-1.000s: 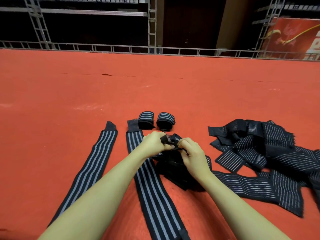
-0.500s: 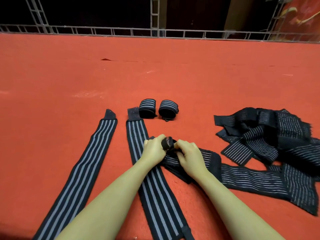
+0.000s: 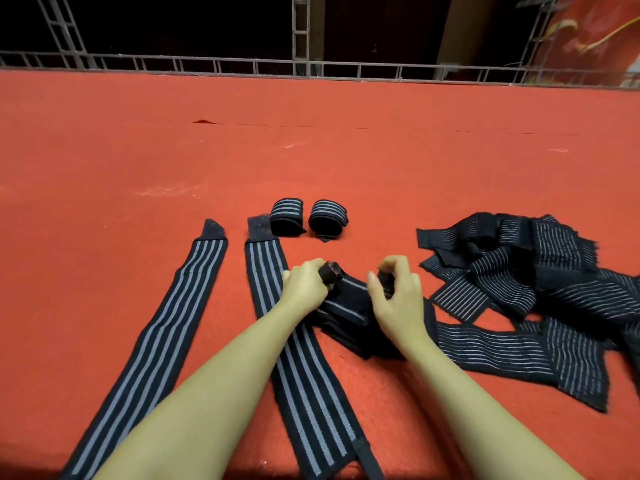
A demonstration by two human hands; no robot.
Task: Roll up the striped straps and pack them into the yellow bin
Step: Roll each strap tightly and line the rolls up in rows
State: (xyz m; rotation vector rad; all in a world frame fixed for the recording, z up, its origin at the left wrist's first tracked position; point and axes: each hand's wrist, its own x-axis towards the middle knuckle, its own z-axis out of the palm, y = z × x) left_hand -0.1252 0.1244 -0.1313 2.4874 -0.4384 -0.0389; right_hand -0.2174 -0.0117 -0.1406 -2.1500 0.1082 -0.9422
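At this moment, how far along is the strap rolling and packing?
Done: two rolled straps stand on the red mat. In hand: left hand and right hand both grip one dark strap. Left: two flat straps and a tangled pile. No yellow bin in view, so nothing looks packed.

The floor (image 3: 311,150) is red-orange. Two flat straps (image 3: 180,317) are black with broad grey lengthwise stripes, as are the two rolled straps (image 3: 287,214). The heaped straps (image 3: 519,271) are black with thin pale stripes (much finer lines). The railing (image 3: 346,69) is grey.
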